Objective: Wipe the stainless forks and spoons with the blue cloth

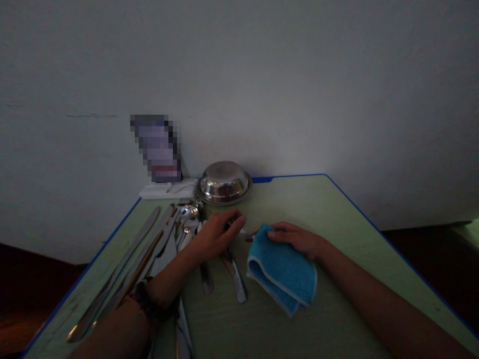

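My left hand (220, 233) is closed on a fork (245, 234), whose tines show dimly beside the thumb. The fork's other end runs into a folded blue cloth (283, 271) with a pale edge. My right hand (294, 237) grips that cloth at its top, thumb over the fold, so the fork's end there is hidden. Beneath and left of my left hand lie several metal utensils, among them a shiny spoon (189, 213) and a long knife (116, 274). A utensil handle (239, 286) lies on the table between the left wrist and the cloth.
A shiny metal bowl (225, 182) stands upside down at the table's back edge. Left of it, a phone-like screen (159, 149), blurred out, leans above a white power strip (168, 189). The pale green table (337, 214) has blue edging and meets a grey wall (299, 89).
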`<state>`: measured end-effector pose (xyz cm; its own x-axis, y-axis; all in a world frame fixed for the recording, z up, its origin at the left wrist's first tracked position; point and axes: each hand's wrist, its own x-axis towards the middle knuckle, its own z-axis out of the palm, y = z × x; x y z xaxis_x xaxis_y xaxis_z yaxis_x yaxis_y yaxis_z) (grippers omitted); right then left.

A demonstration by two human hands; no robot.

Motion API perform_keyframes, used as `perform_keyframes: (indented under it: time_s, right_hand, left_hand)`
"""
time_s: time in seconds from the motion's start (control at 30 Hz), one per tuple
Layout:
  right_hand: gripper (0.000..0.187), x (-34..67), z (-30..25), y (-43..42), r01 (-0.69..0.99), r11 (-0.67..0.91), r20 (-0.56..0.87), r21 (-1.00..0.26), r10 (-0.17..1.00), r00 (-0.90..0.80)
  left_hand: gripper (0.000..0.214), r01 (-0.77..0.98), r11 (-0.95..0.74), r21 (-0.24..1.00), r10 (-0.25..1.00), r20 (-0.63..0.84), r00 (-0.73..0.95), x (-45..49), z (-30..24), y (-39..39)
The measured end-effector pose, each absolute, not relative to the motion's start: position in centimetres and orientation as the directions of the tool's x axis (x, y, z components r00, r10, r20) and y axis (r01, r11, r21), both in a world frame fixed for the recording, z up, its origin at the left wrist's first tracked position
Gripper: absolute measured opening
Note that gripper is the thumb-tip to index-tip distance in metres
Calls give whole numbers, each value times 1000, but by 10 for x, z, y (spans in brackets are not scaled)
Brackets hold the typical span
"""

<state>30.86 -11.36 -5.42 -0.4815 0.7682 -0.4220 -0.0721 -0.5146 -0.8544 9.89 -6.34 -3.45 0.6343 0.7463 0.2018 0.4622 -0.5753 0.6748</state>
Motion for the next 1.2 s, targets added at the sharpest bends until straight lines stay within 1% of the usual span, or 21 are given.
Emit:
perform_keyframes:
  time_s: [0.1, 0.23, 0.37, 0.5, 0.63, 0.77, 0.87, 0.93, 1.03, 1.13, 1.2]
  right_hand:
    - [36, 309, -53, -113, -52, -496, -398, -867, 751, -527]
    - [37, 308, -53, -113, -48, -458, -359, -888, 753, -551]
    - [34, 306, -55, -112, -76, -475, -376, -877, 774, -509]
    - [31, 306, -56, -112, -99, -507, -420, -856, 796, -436]
    - [36, 305, -56, -112, -105, -519, -451, -848, 812, -371]
    - [35, 303, -54, -112, -90, -509, -444, -856, 813, -376]
    - [30, 303, -55, -113, -85, -485, -415, -871, 816, -403]
    - [31, 304, -54, -113, -76, -470, -396, -879, 811, -430]
    - [32, 307, -53, -112, -16, -458, -396, -889, 785, -477]
    - [31, 308, -50, -112, 101, -445, -431, -890, 748, -505]
    - [32, 306, -49, -112, 181, -408, -441, -895, 746, -500]
  left_hand:
    - [32, 469, -577, 669, 746, 197, 636, 99, -35, -63]
    - [26, 488, -563, 667, 768, 204, 607, 100, -34, -64]
    - [28, 539, -538, 648, 804, 203, 559, 102, -35, -64]
    - [32, 582, -534, 614, 813, 181, 554, 103, -38, -63]
    - [32, 596, -535, 598, 814, 176, 554, 103, -38, -62]
    - [35, 580, -542, 608, 810, 194, 553, 102, -38, -61]
    - [37, 569, -540, 621, 815, 216, 538, 102, -37, -61]
    - [37, 568, -538, 623, 820, 230, 524, 102, -37, -61]
    - [36, 579, -539, 612, 827, 256, 500, 102, -37, -61]
    - [35, 590, -560, 581, 818, 280, 502, 101, -38, -62]
    - [33, 590, -591, 550, 797, 284, 534, 101, -38, -63]
